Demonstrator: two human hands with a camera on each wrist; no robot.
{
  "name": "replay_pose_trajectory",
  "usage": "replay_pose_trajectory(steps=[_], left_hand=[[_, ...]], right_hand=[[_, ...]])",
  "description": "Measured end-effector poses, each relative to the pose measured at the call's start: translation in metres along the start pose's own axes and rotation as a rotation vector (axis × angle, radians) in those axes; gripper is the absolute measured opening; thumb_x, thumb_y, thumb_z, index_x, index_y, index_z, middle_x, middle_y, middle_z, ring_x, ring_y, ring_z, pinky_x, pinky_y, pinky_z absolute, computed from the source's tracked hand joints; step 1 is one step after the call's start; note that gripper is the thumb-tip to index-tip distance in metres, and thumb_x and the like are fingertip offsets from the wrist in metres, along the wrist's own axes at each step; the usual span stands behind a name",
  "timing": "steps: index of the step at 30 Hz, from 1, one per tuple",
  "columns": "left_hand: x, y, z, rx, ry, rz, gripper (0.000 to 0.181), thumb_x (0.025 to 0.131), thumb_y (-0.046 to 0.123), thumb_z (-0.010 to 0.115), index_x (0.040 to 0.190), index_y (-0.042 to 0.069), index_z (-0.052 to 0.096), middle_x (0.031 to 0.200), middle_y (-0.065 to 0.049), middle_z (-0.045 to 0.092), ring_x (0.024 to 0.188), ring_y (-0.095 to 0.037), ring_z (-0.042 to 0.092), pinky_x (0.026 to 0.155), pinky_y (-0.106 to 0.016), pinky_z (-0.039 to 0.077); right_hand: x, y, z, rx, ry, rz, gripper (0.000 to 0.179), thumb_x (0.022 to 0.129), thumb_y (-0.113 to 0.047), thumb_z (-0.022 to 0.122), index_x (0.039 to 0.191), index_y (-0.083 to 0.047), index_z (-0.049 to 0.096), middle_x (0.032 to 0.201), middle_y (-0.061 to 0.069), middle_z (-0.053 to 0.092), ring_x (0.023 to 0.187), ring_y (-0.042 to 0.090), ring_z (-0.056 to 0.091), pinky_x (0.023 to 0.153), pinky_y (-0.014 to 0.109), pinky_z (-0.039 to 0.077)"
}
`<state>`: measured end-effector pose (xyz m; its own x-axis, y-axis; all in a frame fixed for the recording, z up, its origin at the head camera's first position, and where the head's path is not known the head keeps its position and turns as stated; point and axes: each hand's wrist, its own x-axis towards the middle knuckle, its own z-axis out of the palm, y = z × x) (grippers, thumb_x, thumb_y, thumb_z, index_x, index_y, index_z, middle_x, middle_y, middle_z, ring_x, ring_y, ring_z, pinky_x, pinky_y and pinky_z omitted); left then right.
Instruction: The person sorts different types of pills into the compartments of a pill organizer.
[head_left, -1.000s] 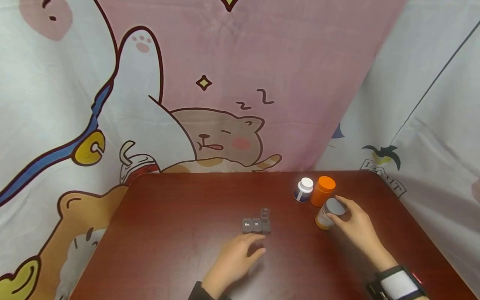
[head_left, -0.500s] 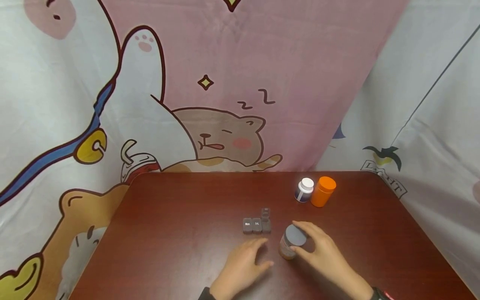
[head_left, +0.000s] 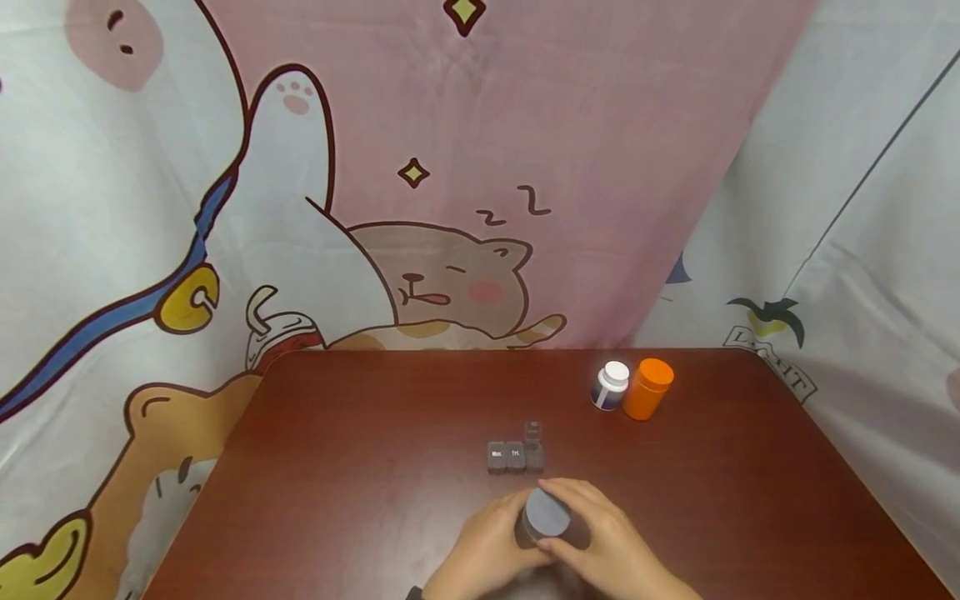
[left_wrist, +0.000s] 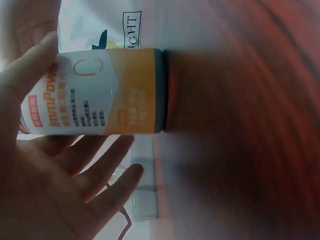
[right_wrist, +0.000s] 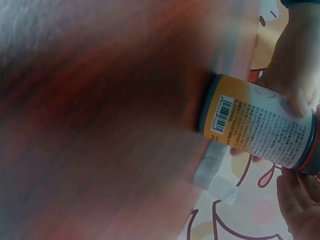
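A pill bottle (head_left: 547, 512) with a grey cap stands between both hands near the table's front, in the head view. Its white and orange label, marked with a large C, faces the left wrist view. My left hand (head_left: 483, 542) holds the bottle's body from the left, thumb near its upper part. From the right, my right hand (head_left: 611, 533) grips around the cap with thumb and fingers. The right wrist view has the bottle's (right_wrist: 255, 120) barcode side, its base close to the tabletop. Just beyond the hands lies a small grey pill organizer (head_left: 514, 456), one lid raised.
Farther back on the right, a white bottle (head_left: 611, 386) with a dark label stands beside an orange bottle (head_left: 648, 389). The brown wooden table (head_left: 360, 442) ends at a cartoon-printed cloth (head_left: 600, 167) hanging behind it and along the sides.
My right hand has brought the grey-capped bottle leftward and toward the front, from beside the orange bottle. My left hand has come to its side and now holds it too.
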<state>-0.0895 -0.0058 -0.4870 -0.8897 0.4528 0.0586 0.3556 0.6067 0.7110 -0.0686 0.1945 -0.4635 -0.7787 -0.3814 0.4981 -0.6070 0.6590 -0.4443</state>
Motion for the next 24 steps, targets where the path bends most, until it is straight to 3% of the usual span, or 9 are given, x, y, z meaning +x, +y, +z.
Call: replay_pose_trajectory(steps=[5,7,11,14,19,24], left_hand=[[0.001,0.002,0.001,-0.070,0.013,-0.011,0.068,0.078,0.047,0.089,0.135,0.018,0.067,0.127,0.002,0.074,0.115,-0.019,0.071,0.094,-0.042,0.059],[0.002,0.002,0.002,-0.093,0.019,-0.021,0.068,0.077,0.045,0.090,0.134,0.016,0.067,0.127,0.000,0.075,0.114,-0.021,0.071,0.093,-0.043,0.059],[0.002,0.003,0.004,-0.134,0.037,-0.052,0.071,0.075,0.043,0.091,0.134,0.012,0.068,0.127,-0.005,0.075,0.115,-0.027,0.072,0.095,-0.052,0.058],[0.002,0.004,0.008,-0.169,0.059,-0.075,0.071,0.074,0.042,0.093,0.132,0.009,0.070,0.122,-0.005,0.077,0.112,-0.027,0.074,0.093,-0.057,0.058],[0.002,0.004,0.009,-0.204,0.074,-0.088,0.067,0.071,0.038,0.095,0.128,0.010,0.073,0.114,-0.001,0.080,0.104,-0.018,0.074,0.091,-0.049,0.059],[0.004,-0.001,0.004,-0.178,0.021,-0.078,0.066,0.071,0.036,0.096,0.127,0.009,0.073,0.117,-0.002,0.079,0.104,-0.017,0.073,0.090,-0.042,0.059]], right_hand=[[-0.003,-0.002,0.005,0.102,-0.003,0.054,0.071,0.076,-0.025,0.093,0.141,-0.021,0.064,0.132,0.000,0.069,0.117,0.011,0.064,0.094,0.028,0.058],[-0.004,-0.002,0.006,0.214,-0.019,0.118,0.070,0.078,-0.025,0.092,0.142,-0.019,0.063,0.132,0.002,0.069,0.118,0.008,0.063,0.094,0.027,0.057],[-0.005,-0.003,0.010,0.449,-0.046,0.342,0.067,0.081,-0.024,0.091,0.142,-0.021,0.064,0.136,0.002,0.070,0.121,-0.003,0.059,0.097,0.022,0.053],[-0.006,-0.004,0.013,0.523,-0.036,0.437,0.065,0.079,-0.019,0.091,0.140,-0.020,0.066,0.135,0.003,0.072,0.123,-0.004,0.060,0.100,0.021,0.049],[-0.007,-0.002,0.019,0.557,0.003,0.431,0.060,0.078,-0.013,0.092,0.134,-0.014,0.069,0.130,0.002,0.075,0.122,-0.002,0.062,0.103,0.018,0.047],[-0.007,0.009,0.017,0.599,-0.059,0.380,0.057,0.082,-0.016,0.090,0.135,-0.018,0.069,0.130,-0.001,0.073,0.123,0.000,0.062,0.105,0.016,0.045]])
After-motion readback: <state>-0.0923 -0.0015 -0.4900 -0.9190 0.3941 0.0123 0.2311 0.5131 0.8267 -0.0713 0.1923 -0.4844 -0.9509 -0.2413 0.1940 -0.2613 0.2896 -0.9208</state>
